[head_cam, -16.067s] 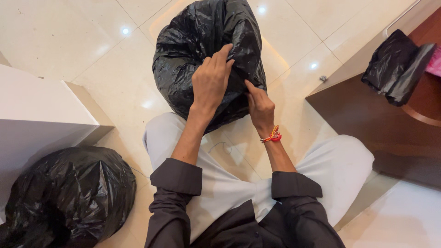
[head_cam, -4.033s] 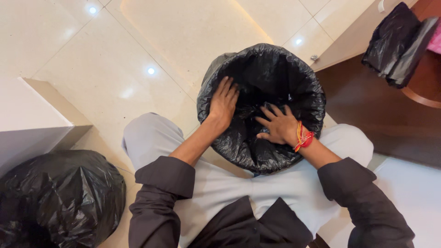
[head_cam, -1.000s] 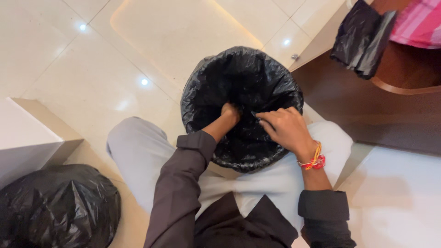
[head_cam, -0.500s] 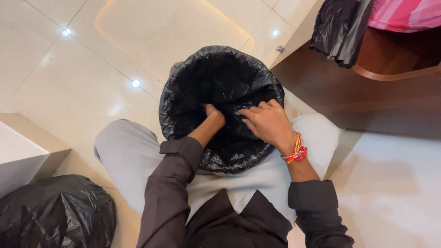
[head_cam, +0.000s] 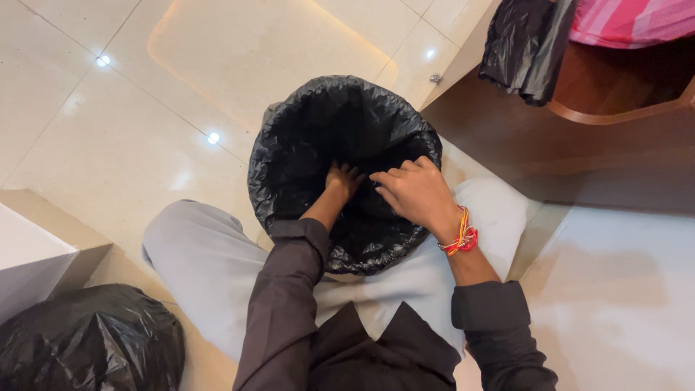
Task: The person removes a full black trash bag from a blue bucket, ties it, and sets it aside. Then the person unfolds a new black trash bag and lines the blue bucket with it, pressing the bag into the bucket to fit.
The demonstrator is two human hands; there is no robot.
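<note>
Liner (head_cam: 304, 137) of black plastic sits in a round bin on the tiled floor (head_cam: 145, 130), between the person's knees. Judged mostly done: bag mouth is folded over the rim most of the way round; the near side bunches inward and looks unseated. Left hand (head_cam: 342, 181) reaches down inside the liner, fingers curled against the plastic; whether its grip is closed on a fold I cannot tell. Right hand (head_cam: 416, 192) lies at the near rim, its grip pinching liner film. A filled black bag (head_cam: 87, 340) lies at lower left.

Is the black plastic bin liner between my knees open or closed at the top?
Open: the black plastic bin liner is spread around a round rim, and the left hand reaches down inside.
</note>
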